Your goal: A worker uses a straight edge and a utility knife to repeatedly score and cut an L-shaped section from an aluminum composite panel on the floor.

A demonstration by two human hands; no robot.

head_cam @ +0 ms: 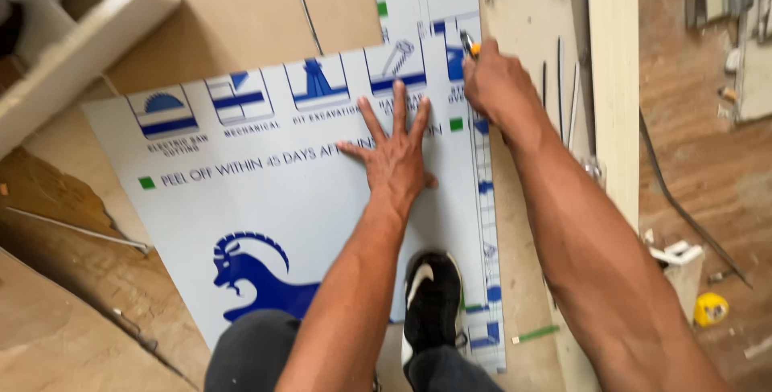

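On the floor, a pale panel [265, 207] with blue pictures and lettering is lying flat, spreading from the left to just right of centre; the left hand [396, 155] is pressing palm-down on its right part, fingers [400, 106] spread wide and flat; the right hand [498, 86] is closing around a small knife [469, 45] with a yellow and dark body at the panel's far right edge, its fingers curled tight about the handle, the tip sitting on the panel beside a narrow strip [486, 223] of the same printed sheet running near to far along the right side; a black shoe [432, 299] with a white mark is standing on the near right part of the panel, just beside the left forearm; brown cardboard [241, 6] is lying under the far side; a white foam block [88, 30] is sitting at the far left; a pale board [615, 78] is stretching near to far on the right; a yellow tape measure [711, 309] is resting on the wooden floor at the near right, well apart from both hands.
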